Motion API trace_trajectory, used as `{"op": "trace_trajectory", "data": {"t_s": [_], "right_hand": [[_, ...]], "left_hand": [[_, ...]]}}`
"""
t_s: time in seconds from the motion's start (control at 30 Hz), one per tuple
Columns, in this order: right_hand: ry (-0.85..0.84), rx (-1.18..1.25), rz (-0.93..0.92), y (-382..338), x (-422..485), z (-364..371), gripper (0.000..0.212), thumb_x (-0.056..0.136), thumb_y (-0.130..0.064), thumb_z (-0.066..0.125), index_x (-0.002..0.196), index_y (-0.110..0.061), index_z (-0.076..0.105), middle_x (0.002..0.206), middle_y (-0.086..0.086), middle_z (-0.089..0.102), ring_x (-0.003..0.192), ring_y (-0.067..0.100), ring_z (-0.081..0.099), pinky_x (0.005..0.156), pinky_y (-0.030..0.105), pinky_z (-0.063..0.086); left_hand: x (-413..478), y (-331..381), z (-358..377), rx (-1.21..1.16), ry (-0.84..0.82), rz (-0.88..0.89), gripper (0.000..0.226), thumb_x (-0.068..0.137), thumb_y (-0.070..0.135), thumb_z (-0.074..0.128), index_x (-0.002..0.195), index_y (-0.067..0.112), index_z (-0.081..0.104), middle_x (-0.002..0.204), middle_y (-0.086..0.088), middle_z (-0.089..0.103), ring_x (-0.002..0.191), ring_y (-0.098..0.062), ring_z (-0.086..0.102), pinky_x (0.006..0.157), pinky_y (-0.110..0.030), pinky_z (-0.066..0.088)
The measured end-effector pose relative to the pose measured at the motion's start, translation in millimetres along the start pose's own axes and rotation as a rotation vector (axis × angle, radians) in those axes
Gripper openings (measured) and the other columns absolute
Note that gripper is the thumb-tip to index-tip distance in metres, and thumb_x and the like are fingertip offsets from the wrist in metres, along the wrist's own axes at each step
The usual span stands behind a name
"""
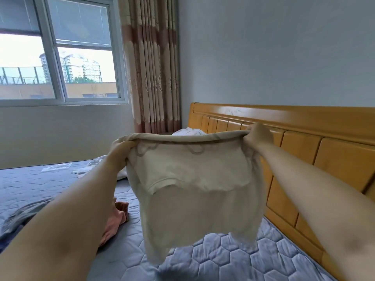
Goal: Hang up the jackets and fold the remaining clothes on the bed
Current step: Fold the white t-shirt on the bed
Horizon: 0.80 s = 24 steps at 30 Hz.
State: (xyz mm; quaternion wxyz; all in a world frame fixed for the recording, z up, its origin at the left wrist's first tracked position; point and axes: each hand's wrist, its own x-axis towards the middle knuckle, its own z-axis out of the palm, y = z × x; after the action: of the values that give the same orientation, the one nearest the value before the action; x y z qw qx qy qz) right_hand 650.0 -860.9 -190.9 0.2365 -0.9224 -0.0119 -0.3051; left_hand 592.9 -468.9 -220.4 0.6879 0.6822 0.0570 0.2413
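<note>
While the left hand (pixel 121 147) and right hand (pixel 257 134) each grip a cream top (pixel 192 189) held above the bed (pixel 233 254), its doubled-over cloth risks creasing crookedly when lowered.

The cream top (pixel 194 179) is soft matt cloth, seemingly a thin knit, though motion blurs its lower hem. The mattress (pixel 233 258) has a quilted blue-grey fabric cover with a faint sheen, and the headboard (pixel 304 142) is smooth, glossy varnished wood. The orange garment (pixel 115 222) looks like dull, crumpled cloth, and the curtain (pixel 152 63) is a patterned woven fabric.
</note>
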Motion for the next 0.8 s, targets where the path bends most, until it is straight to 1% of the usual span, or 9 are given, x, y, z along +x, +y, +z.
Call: {"op": "trace_trajectory", "data": {"t_s": [0.07, 0.13, 0.2, 0.27, 0.4, 0.5, 0.6, 0.7, 0.8], "right_hand": [[-0.081, 0.427, 0.120, 6, 6, -6, 0.010, 0.084, -0.008, 0.056, 0.075, -0.008, 0.060, 0.072, 0.004, 0.055, 0.072, 0.023, 0.053, 0.055, 0.027, 0.040], [-0.217, 0.806, 0.225, 7, 4, -11, 0.009, 0.086, -0.008, 0.061, 0.094, -0.005, 0.063, 0.083, 0.008, 0.061, 0.081, 0.026, 0.058, 0.066, 0.033, 0.050], [-0.297, 1.043, 0.288, 5, -1, -14, 0.020, 0.087, -0.011, 0.065, 0.107, -0.004, 0.062, 0.097, 0.013, 0.064, 0.086, 0.026, 0.062, 0.079, 0.040, 0.053], [-0.363, 1.138, 0.341, 0, -5, -20, 0.017, 0.089, -0.015, 0.064, 0.102, -0.006, 0.064, 0.101, 0.012, 0.065, 0.082, 0.023, 0.064, 0.075, 0.038, 0.055], [-0.598, 1.110, 0.303, -3, -13, -38, 0.025, 0.091, -0.022, 0.056, 0.111, -0.011, 0.067, 0.108, 0.015, 0.067, 0.090, 0.028, 0.065, 0.083, 0.040, 0.051], [-0.759, 1.133, 0.305, -5, -17, -44, 0.030, 0.092, -0.023, 0.053, 0.118, -0.016, 0.067, 0.110, 0.013, 0.067, 0.096, 0.030, 0.064, 0.084, 0.041, 0.051], [-0.882, 1.100, 0.316, -9, -15, -32, 0.030, 0.096, -0.022, 0.045, 0.118, -0.017, 0.067, 0.109, 0.011, 0.069, 0.096, 0.028, 0.064, 0.082, 0.040, 0.053], [-0.845, 0.908, 0.335, -9, -4, -4, 0.028, 0.097, -0.020, 0.049, 0.120, -0.014, 0.063, 0.106, 0.009, 0.070, 0.091, 0.024, 0.067, 0.074, 0.035, 0.057], [-0.613, 0.374, 0.297, -2, 7, 53, 0.028, 0.088, -0.026, 0.067, 0.104, -0.003, 0.064, 0.095, 0.015, 0.067, 0.083, 0.028, 0.063, 0.066, 0.034, 0.053]], "left_hand": [[2, 8, -5, -0.037, -0.027, 0.001, 0.009, 0.083, 0.009, 0.069, 0.091, 0.014, 0.067, 0.091, -0.010, 0.066, 0.087, -0.025, 0.060, 0.075, -0.033, 0.051], [2, 18, -8, -0.037, -0.077, -0.007, 0.012, 0.082, 0.014, 0.072, 0.093, 0.014, 0.067, 0.098, -0.012, 0.066, 0.090, -0.025, 0.061, 0.081, -0.036, 0.051], [-5, 28, -8, -0.024, -0.118, -0.005, 0.012, 0.083, 0.016, 0.072, 0.094, 0.014, 0.068, 0.098, -0.012, 0.066, 0.087, -0.024, 0.062, 0.077, -0.035, 0.052], [-12, 37, -8, -0.006, -0.125, -0.014, 0.018, 0.084, 0.016, 0.071, 0.101, 0.010, 0.067, 0.097, -0.011, 0.067, 0.083, -0.022, 0.064, 0.073, -0.033, 0.053], [-20, 48, -21, 0.073, -0.332, -0.075, 0.038, 0.080, 0.021, 0.070, 0.116, 0.011, 0.066, 0.106, -0.010, 0.069, 0.089, -0.019, 0.067, 0.072, -0.028, 0.052], [-22, 49, -29, 0.030, -0.483, -0.132, 0.025, 0.086, 0.025, 0.056, 0.106, 0.021, 0.071, 0.103, -0.002, 0.071, 0.088, -0.013, 0.068, 0.078, -0.029, 0.050], [-18, 45, -34, 0.056, -0.632, -0.210, 0.030, 0.097, 0.027, 0.046, 0.118, 0.022, 0.067, 0.115, 0.001, 0.068, 0.102, -0.016, 0.064, 0.088, -0.033, 0.049], [2, 27, -35, 0.138, -0.496, -0.210, 0.038, 0.099, 0.014, 0.044, 0.089, 0.025, 0.079, 0.099, 0.005, 0.073, 0.086, -0.007, 0.068, 0.078, -0.022, 0.053], [23, -15, -30, 0.269, -0.167, -0.207, 0.011, 0.087, 0.003, 0.064, 0.084, 0.011, 0.069, 0.085, -0.002, 0.070, 0.079, -0.012, 0.064, 0.071, -0.022, 0.051]]}}
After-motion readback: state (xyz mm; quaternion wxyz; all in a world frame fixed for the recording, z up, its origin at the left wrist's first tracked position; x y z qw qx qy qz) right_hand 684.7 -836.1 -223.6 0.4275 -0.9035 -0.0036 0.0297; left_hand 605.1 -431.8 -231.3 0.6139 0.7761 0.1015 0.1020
